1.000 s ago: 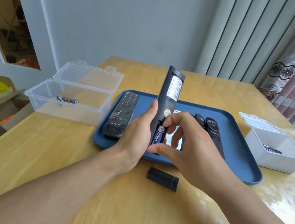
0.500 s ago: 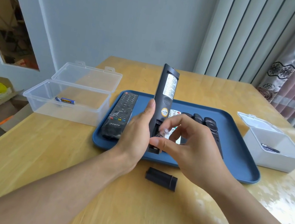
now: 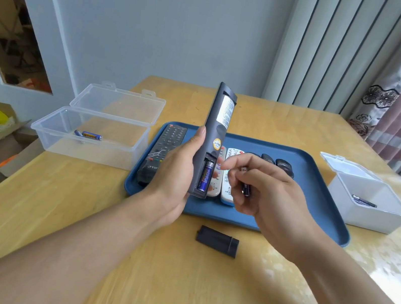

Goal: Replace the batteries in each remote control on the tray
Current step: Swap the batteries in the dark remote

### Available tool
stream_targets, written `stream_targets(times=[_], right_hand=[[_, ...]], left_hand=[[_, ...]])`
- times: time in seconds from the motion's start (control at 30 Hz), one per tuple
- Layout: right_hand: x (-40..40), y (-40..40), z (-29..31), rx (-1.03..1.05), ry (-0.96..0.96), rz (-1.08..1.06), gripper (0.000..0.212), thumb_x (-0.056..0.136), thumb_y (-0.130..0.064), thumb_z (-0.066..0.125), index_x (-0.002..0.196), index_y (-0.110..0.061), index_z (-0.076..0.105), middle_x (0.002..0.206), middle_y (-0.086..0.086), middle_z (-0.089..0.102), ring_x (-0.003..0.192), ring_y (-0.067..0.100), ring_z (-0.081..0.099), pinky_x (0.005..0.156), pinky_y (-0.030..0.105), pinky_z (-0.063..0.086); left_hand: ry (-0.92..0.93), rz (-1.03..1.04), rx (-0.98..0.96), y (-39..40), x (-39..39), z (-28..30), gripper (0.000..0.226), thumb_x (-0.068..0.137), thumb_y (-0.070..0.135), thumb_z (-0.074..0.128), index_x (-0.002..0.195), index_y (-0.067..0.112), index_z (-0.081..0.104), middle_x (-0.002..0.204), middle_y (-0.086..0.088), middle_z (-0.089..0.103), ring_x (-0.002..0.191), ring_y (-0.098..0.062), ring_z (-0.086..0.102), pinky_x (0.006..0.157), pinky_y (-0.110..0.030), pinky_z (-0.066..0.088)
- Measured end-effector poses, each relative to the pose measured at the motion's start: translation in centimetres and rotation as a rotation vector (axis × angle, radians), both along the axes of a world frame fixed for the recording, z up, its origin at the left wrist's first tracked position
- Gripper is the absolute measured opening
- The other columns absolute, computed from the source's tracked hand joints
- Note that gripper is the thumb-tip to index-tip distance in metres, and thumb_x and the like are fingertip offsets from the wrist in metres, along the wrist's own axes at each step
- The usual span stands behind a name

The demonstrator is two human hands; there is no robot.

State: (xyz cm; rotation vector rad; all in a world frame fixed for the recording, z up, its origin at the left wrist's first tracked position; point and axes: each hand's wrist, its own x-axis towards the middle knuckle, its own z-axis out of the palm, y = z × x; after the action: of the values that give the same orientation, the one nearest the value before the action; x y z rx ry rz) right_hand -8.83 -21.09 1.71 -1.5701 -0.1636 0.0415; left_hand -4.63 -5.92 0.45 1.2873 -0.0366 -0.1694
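Battery bay open, one cell out, over the blue tray (image 3: 319, 198).

The dark remote (image 3: 213, 138) is held upright above the tray in the left hand (image 3: 175, 171), one battery (image 3: 205, 175) seated; a second battery (image 3: 246, 188) is pinched in the right hand's (image 3: 267, 192) grip. The cover (image 3: 217, 241) lies on the glossy wooden bench (image 3: 78, 211) nearer than the tray. Clear box (image 3: 89, 144) left of the tray, white box (image 3: 370, 207) right; grey wall and curtains beyond.

soft, bright daylight comes from the right; white glare patches shine on the table (image 3: 387, 265) there. shadows are faint. wide-angle distortion bends the edges; focus is mostly sharp throughout.
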Motion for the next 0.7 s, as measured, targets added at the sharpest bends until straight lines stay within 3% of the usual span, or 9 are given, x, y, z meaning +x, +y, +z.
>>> stream_targets(times=[0.1, 0.2, 0.27, 0.4, 0.57, 0.7], right_hand=[[-0.4, -0.1, -0.4, -0.47, -0.305, -0.053, 0.018, 0.1, -0.022, 0.058, 0.095, -0.03, 0.072, 0.057, -0.01, 0.037, 0.055, 0.015, 0.031, 0.053, 0.024, 0.026], [-0.4, 0.1, -1.1, -0.806, -0.553, -0.114, 0.01, 0.09, -0.036, 0.071, 0.099, -0.038, 0.073, 0.065, -0.016, 0.049, 0.057, 0.013, 0.043, 0.054, 0.023, 0.034], [-0.1, -0.1, -1.3, -0.857, -0.623, -0.127, 0.013, 0.087, -0.038, 0.074, 0.1, -0.04, 0.075, 0.071, -0.02, 0.052, 0.06, 0.013, 0.047, 0.054, 0.024, 0.036], [0.4, -0.8, -1.5, -0.876, -0.706, -0.142, 0.018, 0.083, -0.04, 0.077, 0.101, -0.044, 0.077, 0.064, -0.02, 0.042, 0.057, 0.008, 0.042, 0.053, 0.02, 0.027], [0.2, -0.4, -1.7, -0.903, -0.794, -0.093, 0.016, 0.086, -0.039, 0.075, 0.101, -0.043, 0.077, 0.062, -0.018, 0.032, 0.053, 0.005, 0.035, 0.05, 0.018, 0.023], [0.2, -0.5, -1.5, -0.996, -0.898, -0.094, 0.018, 0.088, -0.035, 0.071, 0.104, -0.04, 0.078, 0.064, -0.013, 0.031, 0.054, 0.011, 0.03, 0.046, 0.022, 0.023]], left_hand=[[0.028, -0.042, -0.019, 0.1, -0.1, -0.1, 0.05, 0.098, 0.058, 0.051, 0.105, 0.017, 0.077, 0.11, -0.013, 0.075, 0.096, -0.03, 0.067, 0.089, -0.045, 0.05], [0.053, -0.078, -0.032, -0.1, -0.3, 0.0, 0.051, 0.096, 0.057, 0.054, 0.103, 0.012, 0.076, 0.096, -0.012, 0.068, 0.087, -0.025, 0.062, 0.078, -0.039, 0.047], [0.058, -0.086, -0.038, -0.1, -0.3, 0.0, 0.05, 0.096, 0.057, 0.053, 0.102, 0.012, 0.075, 0.091, -0.012, 0.065, 0.079, -0.023, 0.061, 0.068, -0.033, 0.047], [0.057, -0.07, -0.045, -0.2, -0.4, 0.0, 0.049, 0.098, 0.056, 0.051, 0.097, 0.012, 0.072, 0.088, -0.011, 0.063, 0.07, -0.021, 0.059, 0.055, -0.028, 0.045], [0.056, -0.104, -0.049, -0.2, -0.5, 0.1, 0.044, 0.1, 0.052, 0.05, 0.097, 0.017, 0.077, 0.084, -0.006, 0.07, 0.075, -0.023, 0.065, 0.056, -0.028, 0.049], [0.09, -0.075, -0.038, -0.1, -0.4, 0.1, 0.055, 0.098, 0.056, 0.051, 0.106, 0.005, 0.072, 0.09, -0.011, 0.066, 0.083, -0.029, 0.061, 0.065, -0.033, 0.048]])
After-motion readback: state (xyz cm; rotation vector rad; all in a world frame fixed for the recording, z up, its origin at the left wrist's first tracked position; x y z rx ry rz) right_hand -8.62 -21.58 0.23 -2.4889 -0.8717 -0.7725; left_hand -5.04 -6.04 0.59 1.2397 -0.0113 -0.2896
